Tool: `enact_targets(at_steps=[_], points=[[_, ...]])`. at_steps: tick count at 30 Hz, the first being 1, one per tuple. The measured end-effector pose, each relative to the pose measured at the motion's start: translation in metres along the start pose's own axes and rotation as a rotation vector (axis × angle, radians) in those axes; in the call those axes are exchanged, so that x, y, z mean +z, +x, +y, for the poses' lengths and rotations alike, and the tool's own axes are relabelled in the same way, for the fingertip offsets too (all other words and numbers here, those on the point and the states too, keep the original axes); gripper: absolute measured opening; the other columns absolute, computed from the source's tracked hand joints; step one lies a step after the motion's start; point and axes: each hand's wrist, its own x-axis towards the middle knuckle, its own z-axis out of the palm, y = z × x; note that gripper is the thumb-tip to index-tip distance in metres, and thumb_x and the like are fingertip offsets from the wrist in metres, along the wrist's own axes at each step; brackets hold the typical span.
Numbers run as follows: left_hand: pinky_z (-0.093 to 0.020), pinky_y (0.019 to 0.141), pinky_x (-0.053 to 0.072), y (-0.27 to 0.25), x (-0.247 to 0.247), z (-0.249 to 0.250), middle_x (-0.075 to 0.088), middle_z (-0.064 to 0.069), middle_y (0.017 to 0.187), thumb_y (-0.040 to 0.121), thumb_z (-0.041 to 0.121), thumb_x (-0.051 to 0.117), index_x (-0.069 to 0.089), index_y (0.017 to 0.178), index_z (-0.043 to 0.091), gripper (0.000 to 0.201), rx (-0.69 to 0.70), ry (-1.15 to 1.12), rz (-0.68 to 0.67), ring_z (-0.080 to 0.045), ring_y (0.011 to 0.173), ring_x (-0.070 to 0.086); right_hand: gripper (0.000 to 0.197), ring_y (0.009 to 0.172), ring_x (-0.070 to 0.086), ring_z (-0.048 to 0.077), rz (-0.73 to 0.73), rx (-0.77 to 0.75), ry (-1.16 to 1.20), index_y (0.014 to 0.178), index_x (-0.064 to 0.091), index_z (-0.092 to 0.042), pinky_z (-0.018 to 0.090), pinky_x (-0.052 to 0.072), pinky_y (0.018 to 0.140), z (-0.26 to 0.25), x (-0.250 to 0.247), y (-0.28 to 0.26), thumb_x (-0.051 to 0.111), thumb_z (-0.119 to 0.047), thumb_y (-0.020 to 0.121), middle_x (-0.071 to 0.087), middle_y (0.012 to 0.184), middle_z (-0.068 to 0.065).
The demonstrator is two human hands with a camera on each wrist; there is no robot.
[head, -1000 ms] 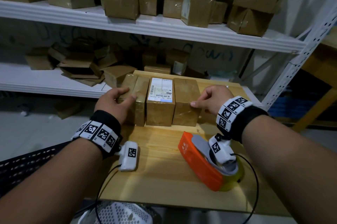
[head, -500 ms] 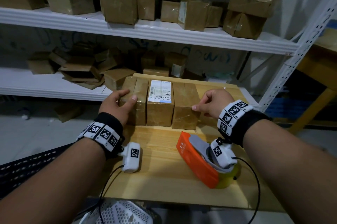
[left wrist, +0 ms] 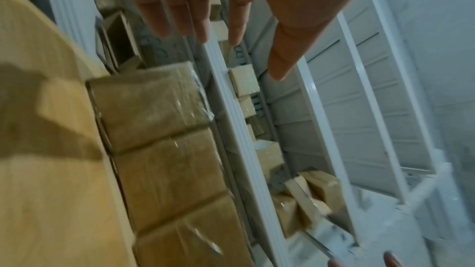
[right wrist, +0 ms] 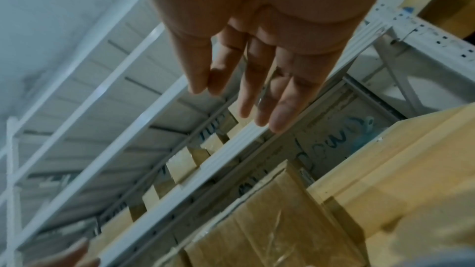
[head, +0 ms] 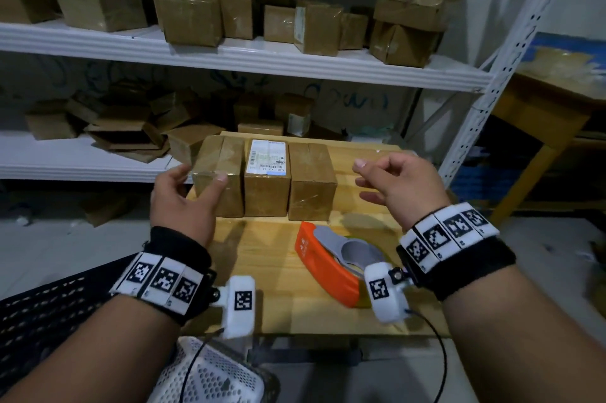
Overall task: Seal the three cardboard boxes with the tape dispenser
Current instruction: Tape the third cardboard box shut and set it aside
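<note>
Three taped cardboard boxes stand side by side at the far end of the wooden table [head: 262, 288]: the left box [head: 226, 156], the middle box [head: 267, 192] with a white label on top, and the right box [head: 311, 179]. An orange tape dispenser [head: 328, 268] lies on the table in front of the right box, under my right wrist. My left hand [head: 196, 183] hovers open in front of the left box's near left corner, holding nothing. My right hand [head: 364, 179] hangs to the right of the right box with fingers loosely curled, empty. In the left wrist view the fingers [left wrist: 180, 17] are straight above the boxes [left wrist: 154, 109].
White metal shelves [head: 295, 65] behind the table carry several other cardboard boxes on two levels. A white perforated basket [head: 210, 376] sits below the table's near edge. A black mesh surface [head: 49, 320] lies at the left, and a wooden table [head: 541, 101] at the right.
Both hands have let go of the boxes. The left hand lifted off the left box; the right hand pulled away to the right and opened. The boxes and dispenser stayed put.
</note>
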Motion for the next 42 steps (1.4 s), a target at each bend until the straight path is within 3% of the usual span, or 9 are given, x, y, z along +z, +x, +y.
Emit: enact_targets(at_steps=[12, 14, 17, 22, 27, 32, 35, 38, 42], points=[[-0.046, 0.096, 0.055, -0.078, 0.031, -0.033, 0.055, 0.001, 0.135, 0.085, 0.03, 0.079, 0.052, 0.138, 0.018, 0.061, -0.199, -0.082, -0.323, -0.019, 0.102, 0.063, 0.025, 0.078, 0.07, 0.02, 0.402, 0.254, 0.243, 0.074, 0.071, -0.017, 0.043, 0.062, 0.071, 0.067, -0.029, -0.087, 0.078, -0.034, 0.092, 0.075, 0.075, -0.001], [-0.048, 0.1, 0.053, -0.088, 0.044, -0.038, 0.052, 0.001, 0.141, 0.083, 0.035, 0.081, 0.051, 0.141, 0.019, 0.068, -0.224, -0.03, -0.372, -0.022, 0.111, 0.061, 0.019, 0.084, 0.071, 0.019, 0.379, 0.277, 0.131, 0.083, 0.075, -0.02, 0.048, 0.062, 0.083, 0.075, -0.03, -0.084, 0.08, -0.038, 0.088, 0.077, 0.084, -0.003], [-0.051, 0.104, 0.05, -0.097, 0.062, -0.039, 0.051, -0.001, 0.145, 0.085, 0.04, 0.079, 0.05, 0.144, 0.02, 0.068, -0.259, 0.051, -0.416, -0.027, 0.124, 0.058, 0.032, 0.099, 0.066, 0.019, 0.276, 0.329, -0.001, 0.116, 0.076, -0.011, 0.031, 0.05, 0.089, 0.077, -0.03, -0.087, 0.077, -0.032, 0.092, 0.076, 0.114, 0.003], [-0.051, 0.097, 0.055, -0.107, 0.081, -0.039, 0.07, -0.01, 0.119, 0.098, 0.019, 0.061, 0.066, 0.126, 0.019, 0.028, -0.429, -0.028, -0.481, -0.029, 0.106, 0.067, 0.049, 0.122, 0.063, 0.025, 0.153, 0.4, -0.059, 0.141, 0.061, -0.004, 0.024, 0.042, 0.092, 0.078, -0.025, -0.09, 0.071, -0.025, 0.098, 0.067, 0.137, 0.01], [-0.034, 0.071, 0.052, -0.121, 0.093, -0.023, 0.066, -0.015, 0.081, 0.098, -0.006, 0.046, 0.069, 0.098, 0.003, 0.025, -0.406, -0.077, -0.605, -0.027, 0.077, 0.062, 0.04, 0.105, 0.064, 0.017, 0.154, 0.356, -0.091, 0.136, 0.067, -0.004, 0.022, 0.042, 0.089, 0.078, -0.036, -0.093, 0.069, -0.021, 0.099, 0.072, 0.13, 0.008], [-0.048, 0.097, 0.054, -0.13, 0.132, -0.003, 0.064, -0.013, 0.089, 0.097, 0.007, 0.055, 0.065, 0.083, 0.009, 0.018, -0.418, -0.135, -0.726, -0.027, 0.093, 0.061, 0.038, 0.125, 0.063, 0.024, 0.316, 0.344, -0.077, 0.135, 0.068, -0.006, 0.023, 0.039, 0.093, 0.078, -0.078, -0.093, 0.067, -0.021, 0.101, 0.07, 0.135, 0.008], [-0.049, 0.107, 0.048, -0.135, 0.163, -0.003, 0.068, -0.01, 0.109, 0.096, 0.022, 0.061, 0.071, 0.097, 0.01, 0.015, -0.556, -0.246, -0.811, -0.026, 0.107, 0.06, 0.031, 0.103, 0.067, 0.023, 0.389, 0.357, -0.1, 0.126, 0.074, -0.005, 0.024, 0.042, 0.085, 0.084, -0.104, -0.096, 0.063, -0.022, 0.102, 0.076, 0.112, 0.009], [-0.036, 0.092, 0.052, -0.142, 0.185, -0.003, 0.068, -0.007, 0.118, 0.092, 0.037, 0.064, 0.069, 0.121, 0.006, 0.043, -0.667, -0.298, -0.883, -0.022, 0.104, 0.063, 0.026, 0.079, 0.06, 0.025, 0.425, 0.407, -0.095, 0.096, 0.076, 0.001, 0.029, 0.04, 0.068, 0.093, -0.123, -0.098, 0.061, -0.02, 0.101, 0.071, 0.084, 0.016], [-0.027, 0.065, 0.052, -0.151, 0.2, -0.002, 0.068, -0.004, 0.111, 0.095, 0.038, 0.062, 0.064, 0.124, 0.005, 0.044, -0.669, -0.261, -0.897, -0.017, 0.093, 0.063, 0.036, 0.07, 0.042, 0.023, 0.442, 0.482, -0.09, 0.093, 0.063, 0.017, 0.032, 0.031, 0.054, 0.108, -0.132, -0.097, 0.061, -0.018, 0.098, 0.049, 0.074, 0.022]])
